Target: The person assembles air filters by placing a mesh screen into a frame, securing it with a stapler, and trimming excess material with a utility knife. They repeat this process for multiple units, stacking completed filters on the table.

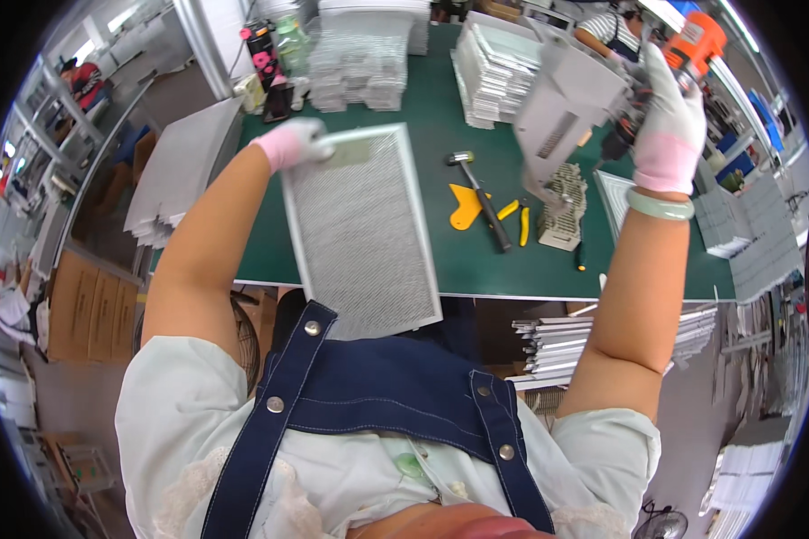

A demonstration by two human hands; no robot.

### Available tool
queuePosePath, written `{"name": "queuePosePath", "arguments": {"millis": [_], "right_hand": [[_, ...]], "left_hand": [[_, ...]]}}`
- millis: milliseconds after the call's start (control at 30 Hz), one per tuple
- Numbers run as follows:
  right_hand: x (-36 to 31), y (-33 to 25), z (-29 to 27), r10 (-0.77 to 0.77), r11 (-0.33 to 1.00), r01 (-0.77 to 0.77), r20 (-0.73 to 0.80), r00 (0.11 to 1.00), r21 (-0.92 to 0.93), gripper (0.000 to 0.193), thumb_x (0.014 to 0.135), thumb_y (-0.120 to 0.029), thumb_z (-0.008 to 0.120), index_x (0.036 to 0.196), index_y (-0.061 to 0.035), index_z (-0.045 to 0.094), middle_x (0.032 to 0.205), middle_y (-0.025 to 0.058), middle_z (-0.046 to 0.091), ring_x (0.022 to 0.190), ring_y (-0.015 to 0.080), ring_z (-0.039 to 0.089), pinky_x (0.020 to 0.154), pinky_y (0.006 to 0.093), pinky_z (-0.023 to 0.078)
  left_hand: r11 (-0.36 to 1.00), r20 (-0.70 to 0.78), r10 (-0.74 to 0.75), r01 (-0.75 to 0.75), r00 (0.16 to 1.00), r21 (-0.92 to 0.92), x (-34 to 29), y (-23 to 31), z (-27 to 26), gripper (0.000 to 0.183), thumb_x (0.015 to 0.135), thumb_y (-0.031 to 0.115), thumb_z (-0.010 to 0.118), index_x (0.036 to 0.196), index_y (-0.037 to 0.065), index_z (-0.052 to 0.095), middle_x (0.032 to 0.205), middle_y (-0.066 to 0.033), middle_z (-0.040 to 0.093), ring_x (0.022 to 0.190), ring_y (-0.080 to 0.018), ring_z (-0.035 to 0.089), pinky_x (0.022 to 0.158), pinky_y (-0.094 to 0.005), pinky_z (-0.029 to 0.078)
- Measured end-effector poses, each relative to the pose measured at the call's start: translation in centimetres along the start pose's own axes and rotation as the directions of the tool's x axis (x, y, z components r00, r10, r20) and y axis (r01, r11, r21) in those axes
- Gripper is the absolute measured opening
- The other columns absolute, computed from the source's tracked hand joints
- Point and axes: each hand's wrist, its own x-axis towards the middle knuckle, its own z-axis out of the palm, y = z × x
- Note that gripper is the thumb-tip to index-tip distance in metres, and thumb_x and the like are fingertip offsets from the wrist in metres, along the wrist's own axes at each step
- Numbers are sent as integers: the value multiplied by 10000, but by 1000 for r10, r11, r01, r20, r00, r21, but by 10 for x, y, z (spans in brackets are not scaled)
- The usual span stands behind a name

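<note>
My left hand (pixel 297 144), in a white and pink glove, is closed on the upper left corner of a framed metal mesh panel (pixel 360 234). The panel tilts over the near edge of the green table, its lower end above my lap. Up at the right, my right hand (pixel 672 130), gloved the same way, is wrapped round an orange and black power drill (pixel 695 43). The drill's dark front part (pixel 622 135) shows left of the hand, beside a grey metal stand (pixel 571 99); its exact shape is blurred.
On the green table (pixel 333 260) lie a hammer (pixel 481 198), a yellow scraper (pixel 465 207), yellow-handled pliers (pixel 523 220) and a ridged block (pixel 563 211). Stacked panels stand at the back (pixel 360 63) and left (pixel 184 171). Metal strips (pixel 557 346) lie below the table's right side. Other people work farther off.
</note>
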Motion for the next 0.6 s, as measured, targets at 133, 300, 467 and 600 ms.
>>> {"name": "queuePosePath", "arguments": {"millis": [133,300,467,600], "right_hand": [[3,-7,-21,-101,937,59,-104,989,-345,370,851,-350,776,1014,-37,665,818,-17,657,681,49,569,646,217,452],[-20,39,-37,-133,931,96,-82,988,-352,324,837,-314,799,934,-42,654,818,-17,643,689,46,564,656,231,467],[-78,43,2,-10,1000,10,11,1000,-5,214,911,-158,703,1084,-39,662,924,-36,652,819,54,568,760,223,454],[-90,35,19,19,1000,-19,3,1000,-13,201,907,-144,705,1058,-18,666,932,-20,658,804,48,556,739,224,455]], "left_hand": [[905,-475,424,-377,772,196,-50,129,-51,293,846,191,689,1045,-14,623,988,-184,613,915,-362,623,836,-411,510],[690,-47,722,-715,690,112,-147,202,-2,172,803,96,663,938,72,559,877,-119,548,740,-312,622,631,-403,514],[749,58,654,-657,754,87,-167,218,27,168,784,114,697,905,93,583,835,-80,570,683,-294,626,572,-406,505],[728,24,682,-681,731,74,-164,223,33,150,780,126,703,881,91,597,807,-83,579,678,-290,626,560,-397,495]]}}
